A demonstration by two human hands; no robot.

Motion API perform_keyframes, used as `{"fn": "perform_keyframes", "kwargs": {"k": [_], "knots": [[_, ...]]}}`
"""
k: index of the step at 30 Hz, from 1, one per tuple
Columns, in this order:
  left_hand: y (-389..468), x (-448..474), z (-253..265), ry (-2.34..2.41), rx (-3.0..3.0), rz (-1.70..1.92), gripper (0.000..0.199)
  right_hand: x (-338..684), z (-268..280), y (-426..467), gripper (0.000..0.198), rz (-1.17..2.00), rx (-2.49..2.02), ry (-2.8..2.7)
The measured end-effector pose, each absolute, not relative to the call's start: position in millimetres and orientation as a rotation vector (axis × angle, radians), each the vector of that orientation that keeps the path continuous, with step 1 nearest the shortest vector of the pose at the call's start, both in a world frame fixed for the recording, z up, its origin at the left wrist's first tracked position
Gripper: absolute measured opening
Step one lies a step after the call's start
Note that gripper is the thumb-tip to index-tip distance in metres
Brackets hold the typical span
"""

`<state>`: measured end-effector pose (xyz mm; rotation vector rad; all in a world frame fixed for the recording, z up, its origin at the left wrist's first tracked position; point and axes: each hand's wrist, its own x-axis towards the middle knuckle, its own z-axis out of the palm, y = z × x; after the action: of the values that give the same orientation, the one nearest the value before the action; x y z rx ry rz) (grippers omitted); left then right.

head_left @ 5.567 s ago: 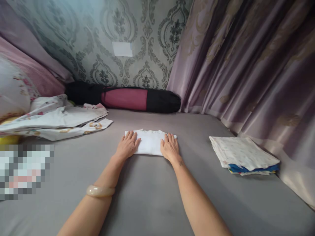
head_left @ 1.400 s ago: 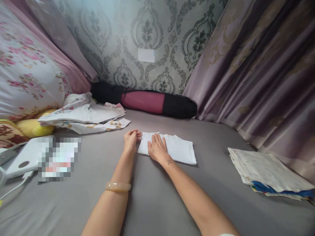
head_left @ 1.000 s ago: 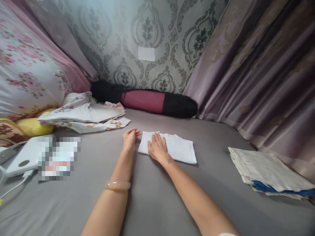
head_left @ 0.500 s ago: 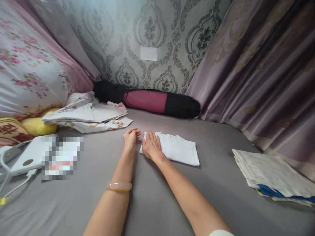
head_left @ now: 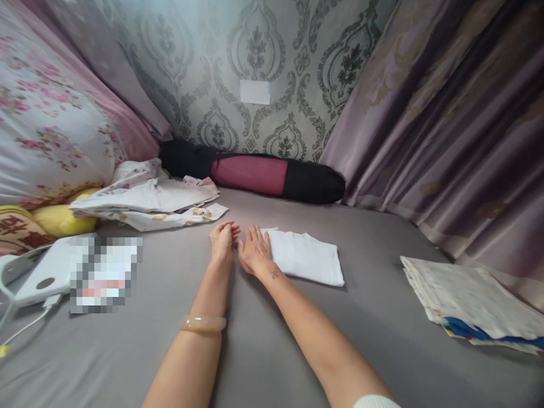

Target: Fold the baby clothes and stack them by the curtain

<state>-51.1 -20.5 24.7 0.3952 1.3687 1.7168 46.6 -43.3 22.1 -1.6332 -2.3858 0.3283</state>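
Note:
A folded white cloth [head_left: 306, 256], perhaps a garment, lies flat on the grey sheet [head_left: 272, 351]. My right hand [head_left: 255, 252] rests palm down over its left end, fingers stretched out and hiding that edge. Just to the left, my left hand [head_left: 221, 242] is loosely closed, its fingers curled in and nothing visible in them. It is apart from the cloth. A pale bangle [head_left: 204, 323] circles my left forearm.
White patterned clothes [head_left: 157, 198] lie at the back left, beside a floral pillow [head_left: 51, 124]. A black and maroon roll bag [head_left: 255, 173] lies along the wall. At right sits a folded cloth stack [head_left: 471, 294]; at left, a white device [head_left: 51, 272] with a cable.
My right hand has slid slightly left across the end of the white cloth. The left hand has shifted a little left, still curled. The cloth lies in about the same place.

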Motion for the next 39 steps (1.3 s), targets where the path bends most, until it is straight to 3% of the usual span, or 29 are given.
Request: {"fn": "perform_keyframes", "kwargs": {"k": [12, 24, 39], "knots": [[-21, -50, 23, 1.417, 0.48, 1.71, 0.02, 45, 20, -44, 0.057, 0.377, -1.62, -2.385], [-15, -5, -2, 1.465, 1.405, 1.414, 0.038, 105, 34, -49, 0.057, 0.224, -1.737, -2.466], [-19, 1, -8, 1.647, 1.615, 1.214, 0.05, 114, 27, -52, 0.056, 0.279, -1.68, -2.417]]}}
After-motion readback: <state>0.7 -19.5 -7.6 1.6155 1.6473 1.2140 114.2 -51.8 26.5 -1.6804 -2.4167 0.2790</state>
